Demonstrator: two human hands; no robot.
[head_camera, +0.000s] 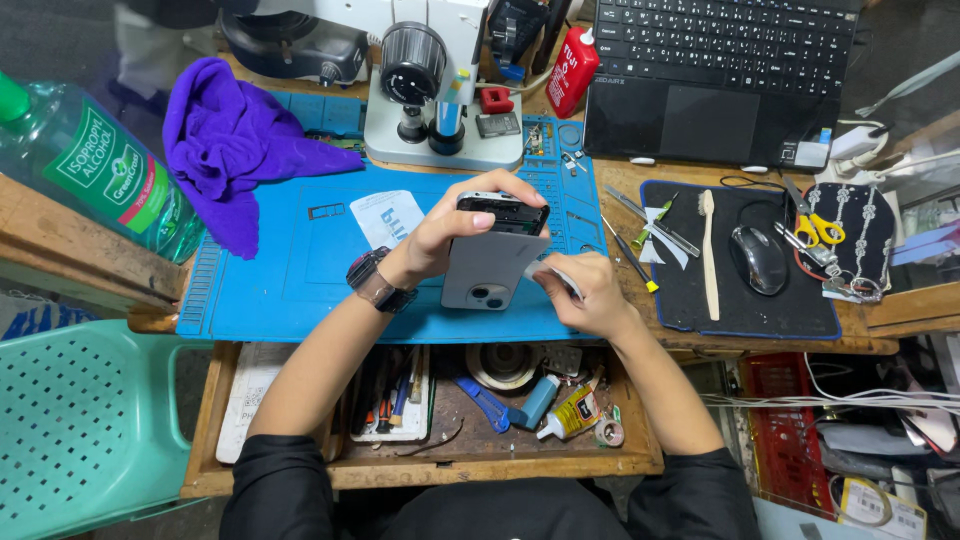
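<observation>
My left hand (455, 230) grips a white smartphone (490, 268) by its upper end, back side up with the camera lenses toward me, above the blue work mat (290, 290). The phone's top end looks dark and open under my fingers. My right hand (585, 290) is at the phone's right edge and pinches a thin flat white tool (553, 275) against that edge. A dark watch sits on my left wrist.
A microscope (435, 85) stands at the mat's back, a purple cloth (235, 140) and a large clear alcohol bottle (90, 170) to the left. Laptop (725, 75), mouse (758, 258), scissors and tweezers lie right. An open drawer (450, 400) of tools and glue is below.
</observation>
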